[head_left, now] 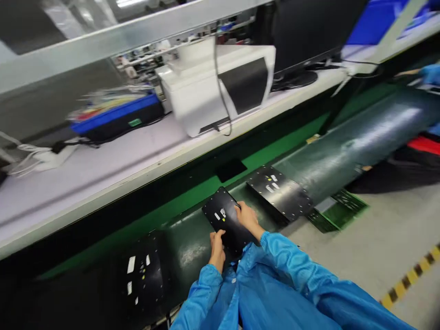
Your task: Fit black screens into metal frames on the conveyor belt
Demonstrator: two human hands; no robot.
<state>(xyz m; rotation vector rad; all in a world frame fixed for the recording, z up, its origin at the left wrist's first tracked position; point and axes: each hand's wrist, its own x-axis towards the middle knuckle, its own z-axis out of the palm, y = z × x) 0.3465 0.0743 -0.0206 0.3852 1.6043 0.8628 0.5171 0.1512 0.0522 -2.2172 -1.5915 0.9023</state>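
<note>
We grip a panel on the belt.
Both hands, left hand [217, 250] and right hand [248, 219], clasp the black panel [227, 220]; next, we judge, a steady lift.

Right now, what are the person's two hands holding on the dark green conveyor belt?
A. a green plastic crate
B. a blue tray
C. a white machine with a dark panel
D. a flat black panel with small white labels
D: both the left hand and the right hand grip the edges of the flat black panel, which lies on the conveyor belt.
</note>
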